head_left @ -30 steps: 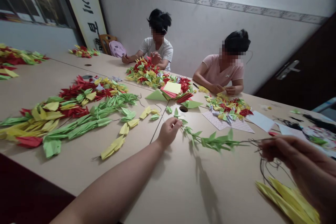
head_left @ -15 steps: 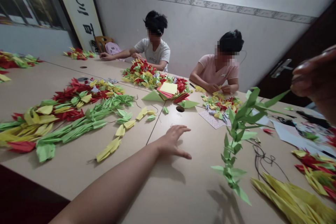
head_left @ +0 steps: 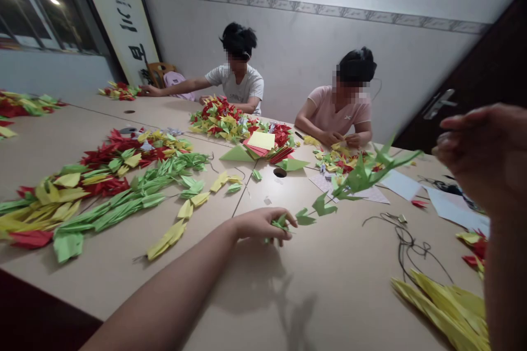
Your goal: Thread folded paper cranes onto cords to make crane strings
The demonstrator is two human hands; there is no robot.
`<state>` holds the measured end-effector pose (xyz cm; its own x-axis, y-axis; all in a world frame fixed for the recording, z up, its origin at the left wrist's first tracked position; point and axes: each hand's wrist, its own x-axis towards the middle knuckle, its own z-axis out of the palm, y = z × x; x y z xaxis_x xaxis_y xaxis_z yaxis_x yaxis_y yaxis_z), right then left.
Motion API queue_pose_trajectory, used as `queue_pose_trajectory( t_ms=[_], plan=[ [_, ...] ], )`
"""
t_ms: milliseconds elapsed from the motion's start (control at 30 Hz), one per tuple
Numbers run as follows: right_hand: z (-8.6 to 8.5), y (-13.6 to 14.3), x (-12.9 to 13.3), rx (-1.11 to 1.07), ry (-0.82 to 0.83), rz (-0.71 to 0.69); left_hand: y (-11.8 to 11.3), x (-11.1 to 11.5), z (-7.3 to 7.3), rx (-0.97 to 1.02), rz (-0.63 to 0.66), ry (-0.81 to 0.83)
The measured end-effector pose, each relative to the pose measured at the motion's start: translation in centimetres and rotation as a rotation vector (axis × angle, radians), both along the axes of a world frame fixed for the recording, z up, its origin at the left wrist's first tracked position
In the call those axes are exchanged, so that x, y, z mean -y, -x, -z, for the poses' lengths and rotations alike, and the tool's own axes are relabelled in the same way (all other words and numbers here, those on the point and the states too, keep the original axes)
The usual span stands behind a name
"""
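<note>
A string of green folded-paper cranes (head_left: pixel 358 180) slants through the air between my two hands. Its lower end is in my left hand (head_left: pixel 267 224), whose fingers are curled round a few of the green cranes just above the table. Higher up at the right, my right hand (head_left: pixel 473 156) is closed in a pinch near the string's upper tip; the thread between fingers and tip is too thin to make out. Left of my left forearm lie a short string of yellow paper pieces (head_left: pixel 168 238) and a long bundle of green strings (head_left: pixel 123 203).
Red, yellow and green paper piles (head_left: pixel 216 118) lie mid-table beside square paper sheets (head_left: pixel 261 140). Dark cord (head_left: pixel 405 238) and a yellow bundle (head_left: pixel 444 307) are at the right. Across the table sit a person in white (head_left: pixel 242 85) and one in pink (head_left: pixel 341 109).
The green string hung down from my right hand; now its lower end has swung left into my left hand, which has closed on it. The person in white has reached farther left.
</note>
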<state>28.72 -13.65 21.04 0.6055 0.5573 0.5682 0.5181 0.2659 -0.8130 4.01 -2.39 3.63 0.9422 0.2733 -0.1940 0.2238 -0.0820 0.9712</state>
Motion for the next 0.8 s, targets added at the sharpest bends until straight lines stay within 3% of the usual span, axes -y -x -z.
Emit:
queue_pose_trajectory(
  t_ms=[67, 200, 300, 400, 500, 633, 800],
  plan=[
    [2.3, -1.0, 0.8, -0.35, -0.046, -0.047, 0.9, -1.1, -0.4, -0.149, -0.08, -0.23],
    [9.0, -3.3, 2.7, -0.598, 0.164, -0.051, 1.9, -2.7, 0.1, -0.255, -0.317, -0.67],
    [14.4, -4.3, 3.8, -0.636, 0.307, -0.07, 2.1, -3.1, 1.0, -0.285, -0.382, -0.772],
    [18.0, -4.7, 4.4, -0.735, 0.351, 0.005, 2.1, -3.1, 1.2, -0.315, -0.375, -0.761],
    [19.3, -5.0, 4.7, -0.738, 0.38, 0.03, 2.2, -2.9, 0.2, -0.389, -0.346, -0.762],
    [18.9, -4.9, 5.1, -0.685, 0.432, 0.039, 2.8, -2.7, -1.2, -0.481, -0.256, -0.761],
    [18.3, -4.3, 5.3, -0.486, 0.611, 0.084, 4.0, -3.0, -0.8, -0.442, -0.275, -0.846]
  ],
)
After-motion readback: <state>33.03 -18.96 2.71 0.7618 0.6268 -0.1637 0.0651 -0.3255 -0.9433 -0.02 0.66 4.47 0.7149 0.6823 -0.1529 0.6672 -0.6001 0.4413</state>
